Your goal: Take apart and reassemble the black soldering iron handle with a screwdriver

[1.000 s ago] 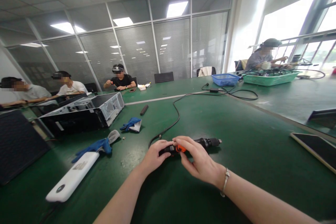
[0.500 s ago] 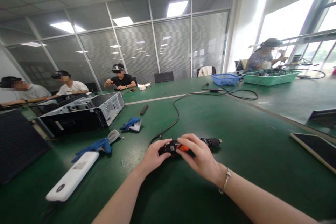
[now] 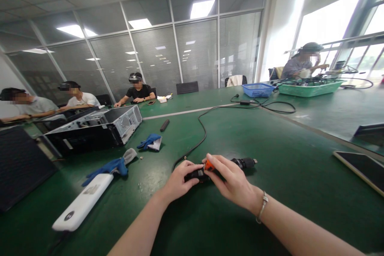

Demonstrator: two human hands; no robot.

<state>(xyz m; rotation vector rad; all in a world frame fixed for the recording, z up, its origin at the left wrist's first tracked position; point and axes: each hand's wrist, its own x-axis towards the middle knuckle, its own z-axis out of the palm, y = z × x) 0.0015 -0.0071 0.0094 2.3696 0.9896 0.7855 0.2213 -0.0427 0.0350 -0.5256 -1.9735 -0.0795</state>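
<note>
A black corded electric screwdriver (image 3: 245, 163) lies across the green table in front of me, its collar and metal tip pointing right. My left hand (image 3: 180, 179) grips its cord end, thumb on the near side and fingers on the far side. My right hand (image 3: 232, 178) is closed over the middle of the tool, pinching a small orange piece (image 3: 209, 165) between thumb and fingers. Whether that piece is loose or part of the tool, I cannot tell. The palm and fingers of my right hand hide much of the tool's body.
To the left are a white power strip (image 3: 84, 202), blue gloves (image 3: 150, 142) and an open computer case (image 3: 90, 136). A black cable (image 3: 205, 132) runs back towards a blue basket (image 3: 258, 90) and a green tray (image 3: 310, 89). A phone-like slab (image 3: 360, 170) lies right. Several people sit around.
Both hands and the screwdriver have shifted slightly right. My right fingers have tilted up with the orange piece, which now stands more upright. A person across the table has lowered one hand.
</note>
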